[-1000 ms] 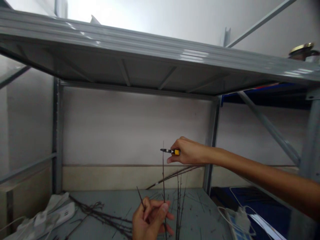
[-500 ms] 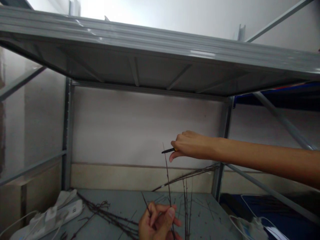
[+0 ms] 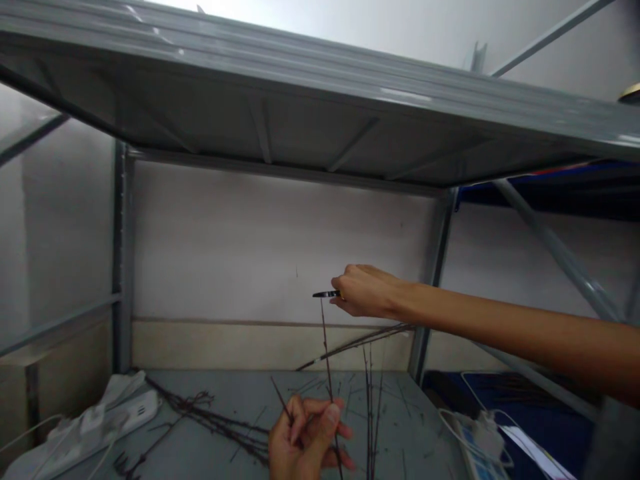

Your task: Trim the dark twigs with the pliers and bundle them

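Low in the middle, my left hand [image 3: 307, 437] pinches a thin twig [image 3: 327, 360] that stands nearly upright. A second twig [image 3: 280, 397] pokes out between the fingers of the same hand. Higher up, my right hand [image 3: 363, 290] is closed around black-bladed shears [image 3: 325, 294], whose handle is mostly hidden. The blades look shut and sit right at the upper tip of the upright twig. A tiny sliver [image 3: 297, 271] shows against the wall, left of the blades.
Branches [image 3: 215, 423] lie left on the grey shelf [image 3: 200, 463]; other twigs stand upright [image 3: 369, 413] and lean [image 3: 357, 343] at right. A white power strip [image 3: 133, 413] lies left. Above hangs a metal shelf [image 3: 320, 80]; cables and an adapter [image 3: 483, 433] are at right.
The shear blades have closed at the twig's tip, and the top bit is gone from it. A small sliver now shows to the left. The view has shifted slightly.
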Motion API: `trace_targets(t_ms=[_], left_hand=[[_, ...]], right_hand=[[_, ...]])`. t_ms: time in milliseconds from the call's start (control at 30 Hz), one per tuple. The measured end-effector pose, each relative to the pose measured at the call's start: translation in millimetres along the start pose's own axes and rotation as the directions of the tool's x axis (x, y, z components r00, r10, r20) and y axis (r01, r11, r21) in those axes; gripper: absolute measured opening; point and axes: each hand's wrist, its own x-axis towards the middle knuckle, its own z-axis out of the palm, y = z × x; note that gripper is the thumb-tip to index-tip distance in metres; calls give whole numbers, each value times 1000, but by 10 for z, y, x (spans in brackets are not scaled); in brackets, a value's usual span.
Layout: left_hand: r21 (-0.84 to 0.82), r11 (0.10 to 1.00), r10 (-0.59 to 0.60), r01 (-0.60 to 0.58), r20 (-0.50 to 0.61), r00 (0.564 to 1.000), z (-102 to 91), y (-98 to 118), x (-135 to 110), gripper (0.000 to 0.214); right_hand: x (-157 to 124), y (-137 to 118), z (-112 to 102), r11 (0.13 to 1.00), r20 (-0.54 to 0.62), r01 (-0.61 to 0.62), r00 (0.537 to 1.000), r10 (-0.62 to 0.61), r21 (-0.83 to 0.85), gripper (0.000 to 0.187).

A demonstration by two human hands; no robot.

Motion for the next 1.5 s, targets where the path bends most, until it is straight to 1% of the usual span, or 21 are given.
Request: trace_targets(t_ms=[100, 167, 233, 333, 400, 467, 533, 600, 667, 733, 800, 867, 933, 1033, 1100, 1167, 1267, 1333, 1400, 1500], left_hand=[[-22, 999, 32, -33, -22, 999, -35, 79, -1, 61], [-28, 998, 51, -52, -35, 998, -77, 152, -2, 59], [-25, 997, 70, -71, -43, 997, -131, 225, -5, 58], [-15, 995, 93, -94, -52, 994, -213, 321, -6, 59], [-13, 996, 93, -93, -45, 995, -254, 371, 2, 59], [-13, 997, 79, -79, -18, 997, -275, 411, 12, 57], [-20, 998, 67, -67, 13, 998, -278, 442, 14, 56], [-32, 998, 64, -63, 42, 997, -269, 468, 1, 53], [-43, 997, 67, -64, 79, 995, -258, 495, -28, 48], [-53, 997, 66, -60, 114, 991, -252, 533, -64, 44], [-64, 997, 60, -52, 131, 990, -250, 583, -91, 42], [-79, 996, 45, -33, 151, 988, -246, 636, -98, 39], [-96, 995, 21, -4, 179, 984, -232, 674, -80, 31], [-122, 990, -49, 78, 227, 973, -183, 672, -17, 20], [-82, 989, -98, 123, 251, 963, -139, 622, 33, 19], [43, 991, -133, 126, 285, 949, -101, 541, 84, 23], [252, 966, -141, 56, 333, 932, -76, 397, 156, 26], [305, 952, -116, 7, 340, 933, -83, 316, 200, 27], [322, 947, -89, -22, 327, 941, -102, 267, 244, 29], [370, 927, -56, -61, 299, 953, -120, 252, 320, 37]], right_hand=[[11, 61, 141, 994, -24, -68, 997, 70, 87, 30], [-30, 147, 265, 972, -46, -165, 984, 175, 165, 39], [-131, 235, 415, 927, -62, -277, 952, 301, 252, 44], [-373, 295, 682, 824, -48, -400, 889, 455, 401, 45], [-549, 264, 884, 726, 14, -458, 850, 527, 513, 46], [-698, 189, 1096, 605, 108, -507, 813, 572, 614, 50], [-808, 84, 1305, 485, 188, -533, 783, 593, 693, 55], [-886, -44, 1505, 373, 246, -537, 763, 598, 756, 62], [-944, -193, 1686, 261, 301, -527, 753, 585, 809, 67], [-996, -361, 1831, 149, 350, -504, 754, 556, 851, 69], [-1046, -533, 1923, 41, 377, -465, 764, 523, 884, 65], [-1090, -690, 1950, -58, 383, -412, 775, 504, 910, 53], [-1123, -818, 1916, -135, 373, -355, 779, 504, 925, 43], [-1144, -955, 1768, -299, 355, -222, 768, 534, 928, 41], [-1138, -1021, 1631, -394, 341, -130, 775, 532, 910, 41], [-1120, -1076, 1494, -422, 316, -90, 803, 505, 902, 41], [-1083, -1151, 1353, -424, 264, -54, 851, 453, 904, 44], [-1058, -1198, 1327, -425, 245, -45, 869, 430, 904, 45], [-1029, -1246, 1344, -427, 235, -40, 878, 416, 904, 45], [-970, -1320, 1396, -409, 219, -29, 878, 427, 912, 42]])
